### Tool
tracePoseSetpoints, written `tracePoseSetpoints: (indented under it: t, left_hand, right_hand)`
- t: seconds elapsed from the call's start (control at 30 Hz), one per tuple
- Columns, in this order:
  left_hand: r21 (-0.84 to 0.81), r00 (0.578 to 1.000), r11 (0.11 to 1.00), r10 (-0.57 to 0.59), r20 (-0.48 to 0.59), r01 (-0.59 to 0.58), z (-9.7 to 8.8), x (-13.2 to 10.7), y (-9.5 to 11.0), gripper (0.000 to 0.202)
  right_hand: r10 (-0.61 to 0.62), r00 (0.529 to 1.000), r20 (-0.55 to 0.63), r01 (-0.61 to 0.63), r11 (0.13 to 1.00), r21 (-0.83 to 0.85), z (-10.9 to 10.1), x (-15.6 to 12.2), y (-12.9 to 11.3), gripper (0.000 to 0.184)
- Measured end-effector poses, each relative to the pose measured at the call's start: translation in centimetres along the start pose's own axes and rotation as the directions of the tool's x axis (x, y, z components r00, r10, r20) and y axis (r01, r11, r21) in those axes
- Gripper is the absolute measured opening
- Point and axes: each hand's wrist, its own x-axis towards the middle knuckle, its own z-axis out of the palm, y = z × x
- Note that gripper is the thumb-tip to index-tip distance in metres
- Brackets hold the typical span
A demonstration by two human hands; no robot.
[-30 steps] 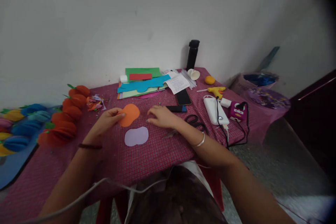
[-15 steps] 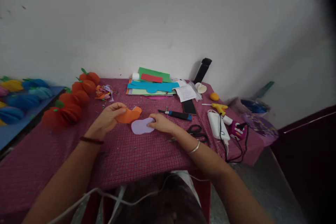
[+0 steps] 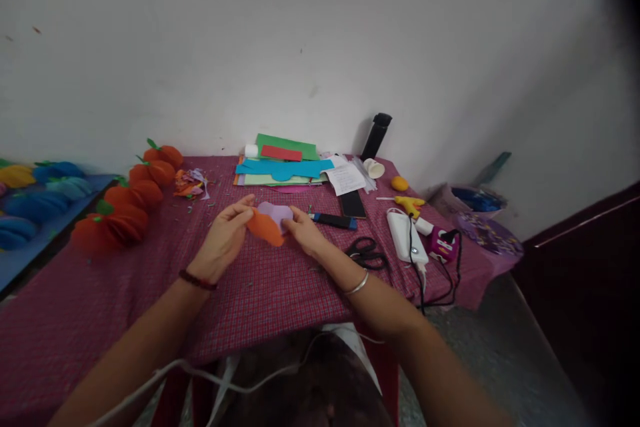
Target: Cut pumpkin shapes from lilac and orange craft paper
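My left hand (image 3: 226,237) pinches an orange paper piece (image 3: 265,227) by its left end. A lilac paper piece (image 3: 273,211) lies behind it, the two overlapping, and my right hand (image 3: 302,230) grips the right edge of the lilac one. Both papers are held above the checked tablecloth (image 3: 270,293). Just right of my right hand lies a blue and black cutter (image 3: 336,221). Black-handled scissors (image 3: 367,252) rest beside my right forearm, their blades partly hidden by it.
Orange paper pumpkins (image 3: 117,221) line the left side, beside paper scraps (image 3: 191,183). Coloured paper sheets (image 3: 285,169) are stacked at the back, near a black bottle (image 3: 376,137). On the right are a phone (image 3: 353,204), a yellow glue gun (image 3: 410,205), a white power bank (image 3: 406,235) and cables.
My hands have come closer together, bringing the orange and lilac papers from side by side to overlapping. The lilac piece has been lifted and turned. The view has shifted slightly.
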Motion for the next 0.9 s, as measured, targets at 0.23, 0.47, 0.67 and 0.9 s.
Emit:
tracePoseSetpoints:
  t: [0.23, 0.47, 0.67, 0.9]
  left_hand:
    - [0.099, 0.995, 0.993, -0.060, -0.073, 0.067, -0.3, 0.3, -1.6, 0.017]
    - [0.189, 0.988, 0.982, 0.016, -0.153, 0.013, -0.5, 0.3, -2.1, 0.019]
    - [0.322, 0.995, 0.946, 0.057, -0.084, -0.027, -0.2, 0.0, -1.8, 0.017]
    - [0.730, 0.918, 0.672, 0.358, -0.170, -0.127, -5.9, 3.0, 1.4, 0.021]
  right_hand:
    - [0.024, 0.993, 0.115, -0.019, 0.999, -0.049, 0.1, -0.8, -0.3, 0.012]
    - [-0.021, 0.981, 0.191, 0.005, 0.996, 0.084, -0.7, -1.1, -0.6, 0.025]
    - [-0.082, 0.990, 0.111, 0.111, 0.951, -0.290, -0.5, -0.4, 0.7, 0.015]
    - [-0.434, 0.899, -0.052, 0.328, 0.749, -0.576, -2.1, -0.3, -0.1, 0.016]
